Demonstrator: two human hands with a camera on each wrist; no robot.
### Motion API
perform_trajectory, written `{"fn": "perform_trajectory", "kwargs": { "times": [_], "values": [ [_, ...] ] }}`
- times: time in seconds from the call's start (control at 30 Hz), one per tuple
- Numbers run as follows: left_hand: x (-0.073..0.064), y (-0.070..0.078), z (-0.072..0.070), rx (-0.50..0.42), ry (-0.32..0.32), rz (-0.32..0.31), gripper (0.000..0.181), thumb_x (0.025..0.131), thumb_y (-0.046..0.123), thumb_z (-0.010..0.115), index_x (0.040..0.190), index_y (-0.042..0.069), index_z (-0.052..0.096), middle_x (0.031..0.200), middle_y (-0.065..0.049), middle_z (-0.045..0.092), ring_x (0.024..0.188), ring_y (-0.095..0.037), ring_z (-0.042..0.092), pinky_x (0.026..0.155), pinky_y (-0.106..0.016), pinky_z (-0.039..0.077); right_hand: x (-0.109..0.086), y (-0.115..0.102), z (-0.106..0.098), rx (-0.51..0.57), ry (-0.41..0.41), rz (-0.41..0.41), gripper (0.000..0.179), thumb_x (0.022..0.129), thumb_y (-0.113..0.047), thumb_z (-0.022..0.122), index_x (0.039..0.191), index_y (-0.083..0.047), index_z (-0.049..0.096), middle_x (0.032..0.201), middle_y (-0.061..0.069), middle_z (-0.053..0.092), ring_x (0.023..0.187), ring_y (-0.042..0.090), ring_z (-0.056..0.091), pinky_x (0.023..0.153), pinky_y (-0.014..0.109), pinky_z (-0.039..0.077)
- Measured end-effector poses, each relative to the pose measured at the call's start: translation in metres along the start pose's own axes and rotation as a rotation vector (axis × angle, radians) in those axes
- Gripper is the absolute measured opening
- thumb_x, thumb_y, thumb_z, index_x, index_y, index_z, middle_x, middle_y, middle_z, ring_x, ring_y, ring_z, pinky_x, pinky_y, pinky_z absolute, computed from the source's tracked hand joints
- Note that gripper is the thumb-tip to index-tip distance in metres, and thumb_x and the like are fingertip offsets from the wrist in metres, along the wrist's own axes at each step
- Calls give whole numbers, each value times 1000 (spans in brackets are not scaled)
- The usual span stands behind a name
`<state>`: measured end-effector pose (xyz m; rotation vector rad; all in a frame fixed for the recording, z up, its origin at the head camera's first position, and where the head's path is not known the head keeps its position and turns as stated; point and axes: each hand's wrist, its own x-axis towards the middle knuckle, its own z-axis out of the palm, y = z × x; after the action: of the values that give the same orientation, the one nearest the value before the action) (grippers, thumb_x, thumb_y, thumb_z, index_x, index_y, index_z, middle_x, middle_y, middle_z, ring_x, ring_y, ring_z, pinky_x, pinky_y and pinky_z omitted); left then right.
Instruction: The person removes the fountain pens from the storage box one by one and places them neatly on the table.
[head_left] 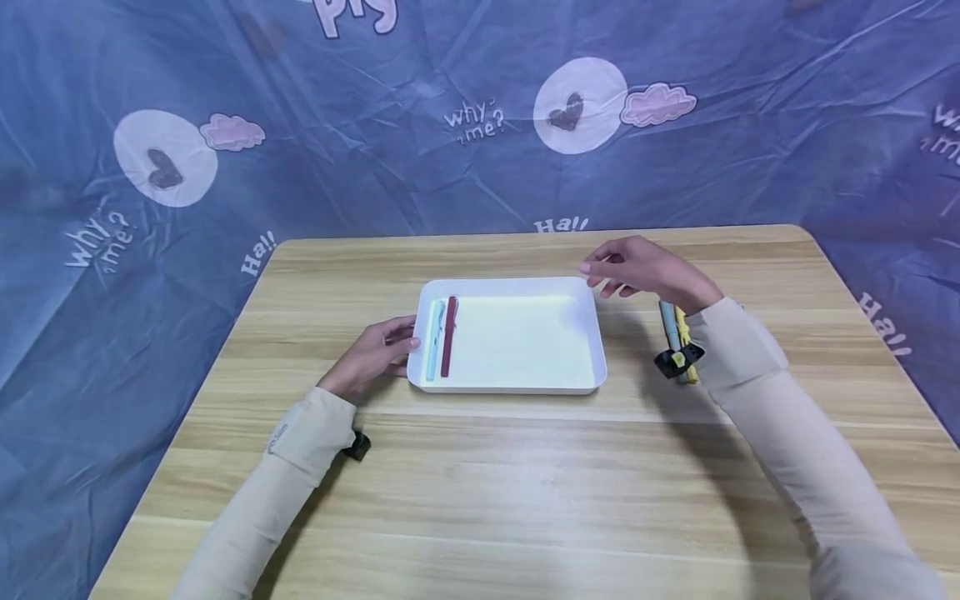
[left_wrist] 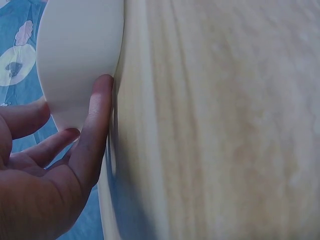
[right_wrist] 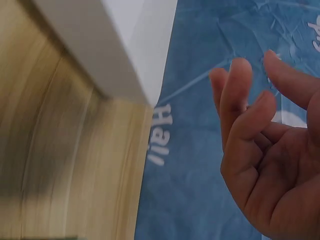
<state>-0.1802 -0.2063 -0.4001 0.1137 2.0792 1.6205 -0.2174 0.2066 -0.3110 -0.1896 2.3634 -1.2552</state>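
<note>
A white tray (head_left: pixel 525 386) sits on the table with a light blue pen (head_left: pixel 435 342) and a dark red pen (head_left: pixel 448 337) lying side by side near its left wall. My left hand (head_left: pixel 378 354) holds the tray's left end, thumb at the rim; in the left wrist view the other fingers (left_wrist: pixel 95 120) lie against its outer wall. Over the tray's far right corner hovers my right hand (head_left: pixel 637 268), fingers loosely bent with nothing between them. In the right wrist view, that hand (right_wrist: pixel 270 160) is apart from the tray.
Right of the tray lie a blue pen-like item (head_left: pixel 669 325) and a yellow one (head_left: pixel 682 327), partly hidden beneath the right wrist and its black camera (head_left: pixel 678 360). A blue printed cloth (head_left: pixel 450 183) hangs behind the wooden table (head_left: pixel 480 492).
</note>
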Motion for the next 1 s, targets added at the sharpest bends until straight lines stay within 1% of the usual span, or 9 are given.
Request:
{"fn": "perform_trajectory", "kwargs": {
  "times": [0.1, 0.23, 0.37, 0.43, 0.6, 0.73, 0.8, 0.9, 1.0],
  "values": [
    [0, 0, 0, -3, 1, 0, 56, 97, 11, 55, 147, 4, 31, 139, -21, 42, 112, -37, 53, 79, -40, 58, -9, 8, -7, 6, 19, -2, 55, 93, -43, 58, 128, -2, 49, 114, 19, 58, 89, 24, 63, 74, 33, 54],
    [-1, 0, 0, -4, 5, 0, 56, 97, 11, 55, 147, 4, 31, 139, -21, 42, 114, -36, 52, 79, -40, 58, -20, 19, -16, -5, 42, 3, 51, 95, -38, 56, 129, 0, 49, 115, 19, 58, 92, 27, 62, 72, 33, 54],
    [-2, 0, 0, -3, 4, -2, 56, 96, 12, 55, 147, 4, 31, 138, -21, 42, 114, -37, 52, 79, -40, 58, -28, 34, -24, -29, 52, 40, 46, 98, -31, 54, 128, 3, 49, 116, 18, 59, 94, 30, 61, 71, 34, 55],
    [-2, 0, 0, 0, 2, 0, 56, 97, 12, 55, 147, 5, 31, 139, -21, 42, 114, -37, 51, 79, -40, 58, -30, 42, -27, -40, 51, 60, 47, 98, -30, 54, 129, 5, 48, 115, 17, 59, 93, 29, 60, 70, 34, 55],
    [-3, 0, -2, 5, 2, 6, 56, 97, 12, 55, 147, 5, 31, 139, -21, 41, 116, -36, 50, 80, -40, 57, -38, 59, -32, -66, 48, 102, 53, 97, -36, 54, 131, 4, 47, 116, 17, 58, 93, 27, 60, 71, 36, 55],
    [-3, 0, -2, 0, 1, 3, 55, 97, 12, 54, 147, 5, 31, 139, -21, 42, 116, -36, 49, 80, -41, 57, -44, 67, -34, -82, 43, 131, 58, 96, -43, 52, 131, 3, 48, 118, 20, 57, 97, 30, 59, 80, 43, 53],
    [-3, 0, -2, 1, 2, 1, 55, 97, 12, 54, 147, 5, 32, 139, -21, 42, 116, -36, 50, 80, -41, 57, -46, 70, -35, -92, 42, 149, 60, 95, -45, 52, 130, 3, 48, 118, 20, 58, 99, 30, 59, 83, 43, 53],
    [-3, 0, -1, 4, 4, -1, 55, 97, 12, 54, 147, 6, 32, 139, -20, 41, 116, -37, 49, 80, -41, 57, -49, 76, -37, -98, 31, 177, 60, 95, -45, 53, 129, 4, 48, 112, 18, 59, 95, 27, 58, 80, 41, 53],
    [-3, 1, -1, 6, 3, -2, 55, 97, 13, 54, 147, 6, 32, 140, -20, 41, 117, -36, 49, 80, -40, 57, -53, 81, -39, -101, 21, 202, 58, 95, -43, 54, 128, 5, 48, 101, 14, 60, 82, 23, 55, 70, 37, 51]
  ]
}}
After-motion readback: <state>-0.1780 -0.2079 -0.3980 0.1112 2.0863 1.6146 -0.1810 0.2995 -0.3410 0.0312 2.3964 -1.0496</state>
